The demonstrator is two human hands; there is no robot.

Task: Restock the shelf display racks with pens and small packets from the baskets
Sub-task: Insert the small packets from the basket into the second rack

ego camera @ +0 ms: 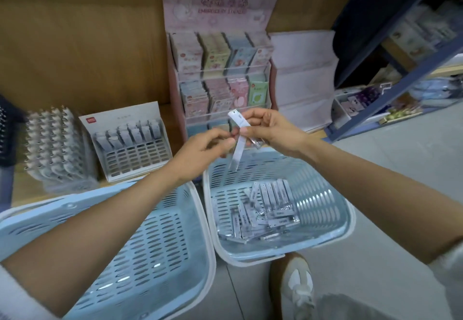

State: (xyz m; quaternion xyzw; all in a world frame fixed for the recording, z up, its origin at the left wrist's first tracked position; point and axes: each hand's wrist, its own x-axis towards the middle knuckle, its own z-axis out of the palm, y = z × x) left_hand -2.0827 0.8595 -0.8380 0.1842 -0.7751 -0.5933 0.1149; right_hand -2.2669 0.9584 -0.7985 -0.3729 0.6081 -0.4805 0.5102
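My left hand (205,150) pinches a long white packet (236,153) that hangs down over the right basket. My right hand (271,131) grips a second white packet (239,120), tilted up to the left, and the two hands meet in front of the pink rack. The right blue basket (325,194) holds several more white packets (265,209) on its floor. No packets show in the left blue basket (155,239), partly hidden by my left arm. A small white display rack (130,144) with packets in its top rows stands on the low wooden shelf at left.
A tall pink sticker rack (220,69) stands behind my hands. A rack of pens (55,146) sits at far left. White boxes (303,79) lean at right. A blue metal shelf frame (390,44) rises at far right. My shoe (298,287) is on the grey floor.
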